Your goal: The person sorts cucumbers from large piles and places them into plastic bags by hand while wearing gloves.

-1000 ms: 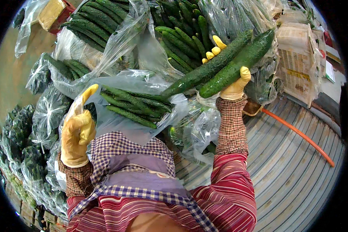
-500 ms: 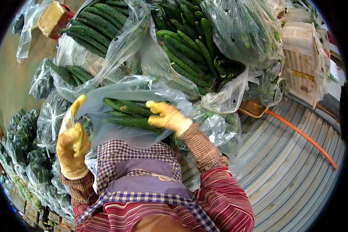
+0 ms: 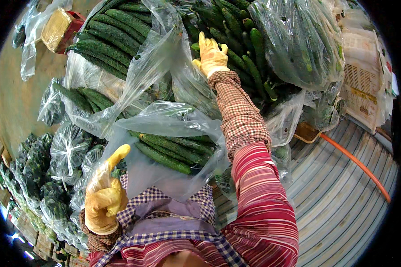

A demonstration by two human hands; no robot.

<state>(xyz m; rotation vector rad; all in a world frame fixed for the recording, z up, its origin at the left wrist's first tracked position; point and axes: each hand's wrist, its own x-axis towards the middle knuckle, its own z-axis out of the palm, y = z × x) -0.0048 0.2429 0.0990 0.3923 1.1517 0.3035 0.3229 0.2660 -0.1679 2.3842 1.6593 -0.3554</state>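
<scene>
In yellow-gloved fingers, my left hand (image 3: 106, 196) holds the left edge of a clear plastic bag (image 3: 160, 124); its index finger points up and the others curl in. Several dark green cucumbers (image 3: 167, 151) lie side by side in the bag, in front of my apron. My right hand (image 3: 213, 55), gloved too, reaches far forward over a heap of loose cucumbers (image 3: 236, 38). Its fingers are apart with no cucumber gripped, and I cannot tell whether it touches those beneath.
Neatly stacked cucumbers (image 3: 113, 35) lie at the far left in draped plastic. A filled bag (image 3: 298, 49) rests right of the heap, near a pale plastic crate (image 3: 365, 75). Tied bags (image 3: 67, 149) crowd the left side. An orange hose (image 3: 356, 162) crosses the ribbed surface (image 3: 329, 200).
My right hand has left the cucumbers in the bag and stretched forward to the heap. My left hand has shifted right and nearer to me, still at the bag's edge.
</scene>
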